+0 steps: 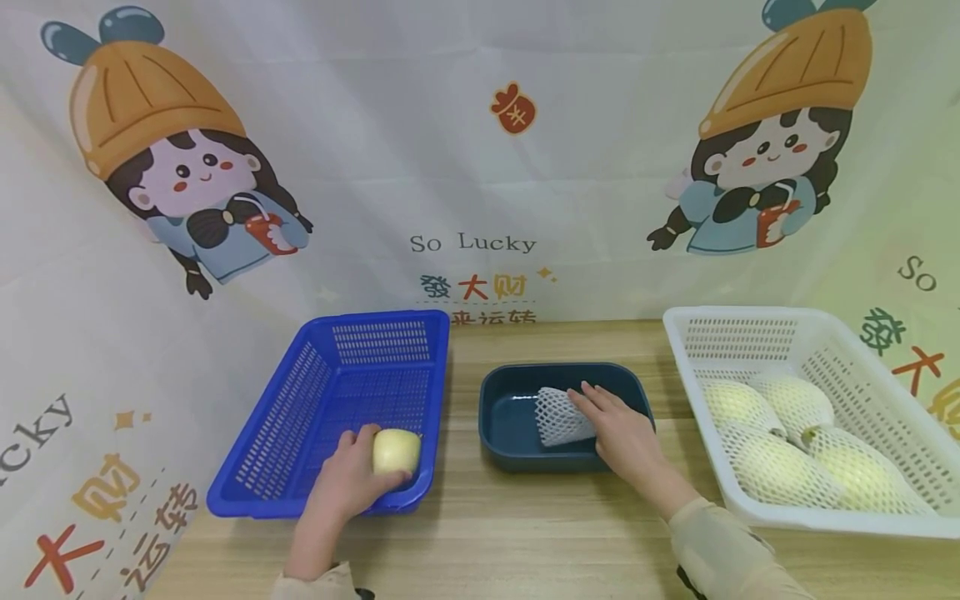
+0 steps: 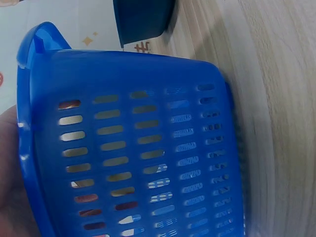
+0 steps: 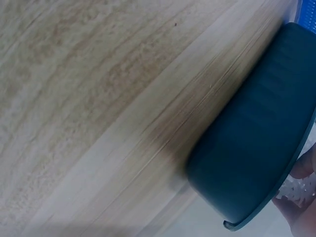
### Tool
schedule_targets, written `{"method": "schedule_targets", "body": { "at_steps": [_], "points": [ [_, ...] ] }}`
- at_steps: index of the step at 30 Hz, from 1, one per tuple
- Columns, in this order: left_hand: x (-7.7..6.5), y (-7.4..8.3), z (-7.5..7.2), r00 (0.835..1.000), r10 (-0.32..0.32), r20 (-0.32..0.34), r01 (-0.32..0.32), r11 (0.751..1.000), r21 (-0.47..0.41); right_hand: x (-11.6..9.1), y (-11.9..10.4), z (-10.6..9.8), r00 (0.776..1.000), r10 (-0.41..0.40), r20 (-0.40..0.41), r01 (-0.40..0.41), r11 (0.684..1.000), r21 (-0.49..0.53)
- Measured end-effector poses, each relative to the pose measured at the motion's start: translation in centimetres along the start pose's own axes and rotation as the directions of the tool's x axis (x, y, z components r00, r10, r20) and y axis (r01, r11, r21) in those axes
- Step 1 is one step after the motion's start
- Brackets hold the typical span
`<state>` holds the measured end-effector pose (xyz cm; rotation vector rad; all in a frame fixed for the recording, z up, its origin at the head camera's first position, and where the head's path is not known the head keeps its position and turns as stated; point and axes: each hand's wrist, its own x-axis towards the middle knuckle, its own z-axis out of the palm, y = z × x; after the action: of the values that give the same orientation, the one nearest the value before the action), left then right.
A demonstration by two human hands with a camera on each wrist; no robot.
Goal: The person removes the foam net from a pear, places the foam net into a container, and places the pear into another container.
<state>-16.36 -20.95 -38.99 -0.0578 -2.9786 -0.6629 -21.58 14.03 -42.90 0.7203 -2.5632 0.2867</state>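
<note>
In the head view my left hand grips a pale yellow pear without a net, over the near right corner of the blue basket. The left wrist view shows the outer wall of the blue basket, with part of the hand at its rim. My right hand reaches into the dark teal bin and holds a white foam net sleeve. Fingers and the foam net show past the bin's rim in the right wrist view.
A white basket stands at the right, holding several pale pears in foam nets. All three containers stand on a wood-grain table. Behind them hangs a printed cloth, which also runs along the left side.
</note>
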Motion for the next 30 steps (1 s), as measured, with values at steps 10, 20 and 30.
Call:
{"method": "schedule_targets", "body": {
  "at_steps": [10, 20, 30],
  "points": [
    [0.7, -0.6, 0.2, 0.999, 0.004, 0.032, -0.004, 1.000, 0.011, -0.1, 0.4, 0.8, 0.994, 0.025, 0.107, -0.027, 0.999, 0.020],
    [1.2, -0.8, 0.3, 0.998, 0.006, 0.065, -0.007, 1.000, 0.008, -0.3, 0.0, 1.0, 0.959, 0.102, 0.264, -0.127, 0.988, 0.082],
    [1.5, -0.7, 0.3, 0.994, -0.011, 0.113, 0.009, 1.000, 0.020, -0.3, 0.0, 1.1, 0.915, 0.171, 0.366, -0.227, 0.967, 0.117]
  ]
}}
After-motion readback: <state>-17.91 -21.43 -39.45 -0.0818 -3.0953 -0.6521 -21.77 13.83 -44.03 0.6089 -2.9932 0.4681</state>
